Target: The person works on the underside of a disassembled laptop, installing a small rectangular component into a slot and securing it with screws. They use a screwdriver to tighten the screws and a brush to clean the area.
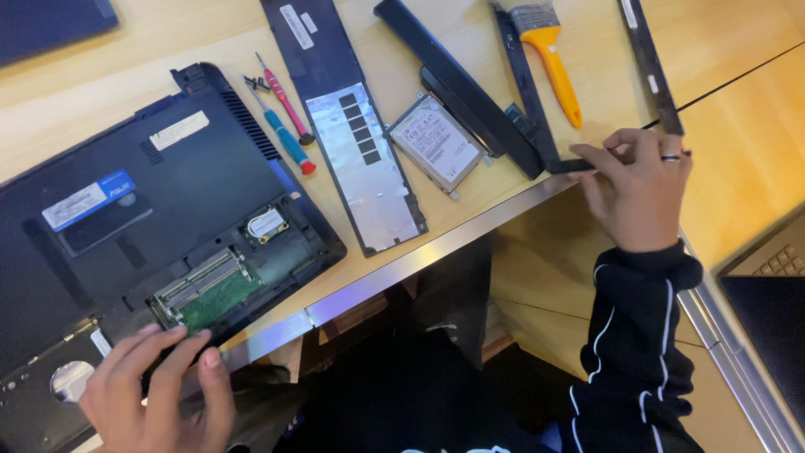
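Note:
An upturned black laptop [159, 193] lies on the wooden table with its bottom hatch open, showing a green memory board [210, 294]. My left hand [155, 390] grips the laptop's near edge, fingers over the rim beside the open bay. My right hand [637, 189] pinches the near end of a thin black plastic bezel strip [524, 92] at the table's edge, a ring on one finger. A silver hard drive [438, 143] and the removed black hatch cover [352, 126] with foil lining lie between the two hands.
Two small screwdrivers [285, 122], red and blue handled, rest beside the laptop's vents. A yellow-handled brush [553, 59] lies at the back. A long black battery bar [457, 80] and another thin strip [654, 67] lie nearby. A second laptop [771, 285] sits at right.

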